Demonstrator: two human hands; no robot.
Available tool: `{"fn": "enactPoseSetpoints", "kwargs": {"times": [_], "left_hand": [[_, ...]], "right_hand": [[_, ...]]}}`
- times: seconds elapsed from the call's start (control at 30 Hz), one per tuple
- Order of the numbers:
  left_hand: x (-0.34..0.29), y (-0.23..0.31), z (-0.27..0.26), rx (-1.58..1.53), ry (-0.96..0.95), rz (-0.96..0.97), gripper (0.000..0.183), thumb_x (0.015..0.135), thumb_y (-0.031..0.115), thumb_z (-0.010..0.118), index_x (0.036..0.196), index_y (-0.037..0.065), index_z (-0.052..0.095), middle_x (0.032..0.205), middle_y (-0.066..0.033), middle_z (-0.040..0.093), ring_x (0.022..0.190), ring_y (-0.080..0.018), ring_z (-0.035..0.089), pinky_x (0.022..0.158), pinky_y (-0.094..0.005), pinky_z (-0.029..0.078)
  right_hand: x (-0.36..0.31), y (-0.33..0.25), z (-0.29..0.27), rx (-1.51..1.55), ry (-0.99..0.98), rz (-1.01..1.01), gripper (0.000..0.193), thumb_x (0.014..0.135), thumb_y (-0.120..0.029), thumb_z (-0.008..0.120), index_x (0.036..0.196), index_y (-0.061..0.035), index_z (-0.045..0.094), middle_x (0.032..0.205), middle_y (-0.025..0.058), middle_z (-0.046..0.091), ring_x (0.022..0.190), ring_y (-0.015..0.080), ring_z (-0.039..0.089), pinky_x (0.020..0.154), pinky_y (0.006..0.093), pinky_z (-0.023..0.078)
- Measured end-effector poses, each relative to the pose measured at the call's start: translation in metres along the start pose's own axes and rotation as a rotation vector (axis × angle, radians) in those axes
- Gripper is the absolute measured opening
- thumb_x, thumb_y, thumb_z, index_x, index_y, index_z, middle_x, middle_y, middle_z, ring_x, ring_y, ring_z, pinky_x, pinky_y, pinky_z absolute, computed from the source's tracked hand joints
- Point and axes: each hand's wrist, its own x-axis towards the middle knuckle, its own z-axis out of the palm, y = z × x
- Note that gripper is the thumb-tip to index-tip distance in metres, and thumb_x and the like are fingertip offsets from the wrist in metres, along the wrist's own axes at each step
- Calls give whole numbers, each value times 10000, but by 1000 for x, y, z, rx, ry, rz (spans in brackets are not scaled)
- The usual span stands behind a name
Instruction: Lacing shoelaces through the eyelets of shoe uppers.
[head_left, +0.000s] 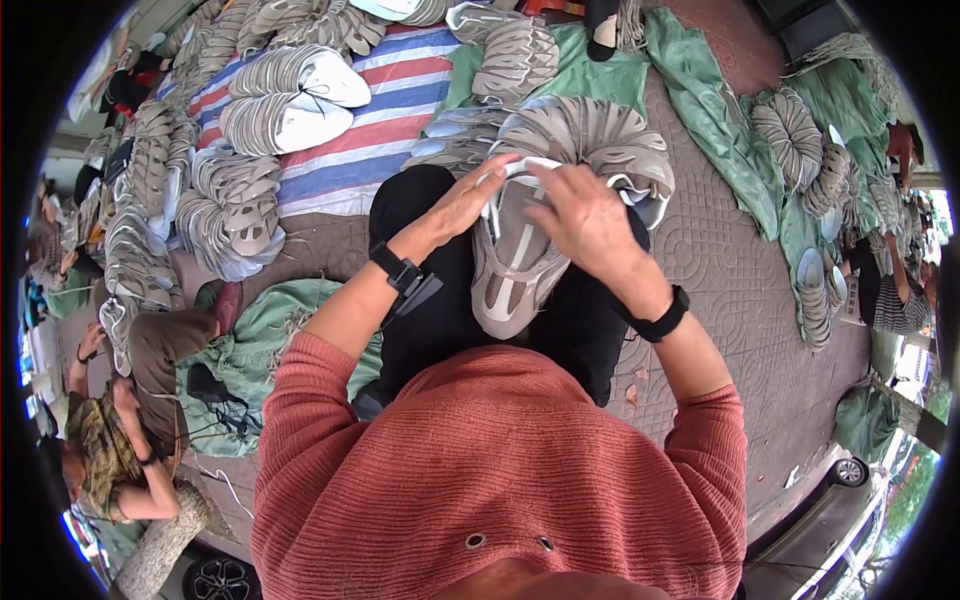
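A grey-beige shoe upper [510,292] rests toe-down across my black-clad knees, its toe pointing toward me. At its left edge my left hand [462,205] grips the rim near a white lace [490,225], fingers closed along it. Over the upper's right side is my right hand [590,222], fingers bent and drawn together near the opening; what they pinch is hidden beneath them. Just beyond my hands, a fanned row of similar uppers [570,125] lies against my knees.
Bundled uppers [295,95] lie on a striped sheet [405,75] at the far left. Green sheeting [715,120] spreads to the right with more bundles [787,135]. A seated person [130,440] works at the left beside a green sack [240,370]. A parked car [820,515] stands lower right.
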Motion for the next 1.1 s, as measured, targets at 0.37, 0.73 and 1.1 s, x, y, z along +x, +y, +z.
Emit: {"fn": "enactPoseSetpoints", "kwargs": {"times": [0.37,0.73,1.1], "left_hand": [[-11,-5,-10,159,-173,53,787,695,0,509,1419,16,201,1417,-183,288,1324,-265,266,1065,-307,232],[6,-17,10,583,173,-131,766,682,80,653,1373,95,320,1277,-214,446,1222,-320,415,993,-359,359],[-3,-21,37,498,252,-261,747,709,31,443,1411,58,187,1435,-195,193,1306,-352,243,1077,-371,221]], "right_hand": [[-21,10,22,-78,-75,-12,600,621,-310,779,1084,-30,520,1008,122,494,953,313,528,792,398,429],[-2,32,32,653,-234,-140,318,685,-48,739,914,-61,519,944,51,576,930,215,539,766,309,434],[14,19,75,111,-117,294,375,674,-158,680,948,-96,432,823,151,619,833,323,603,771,420,429]]}}
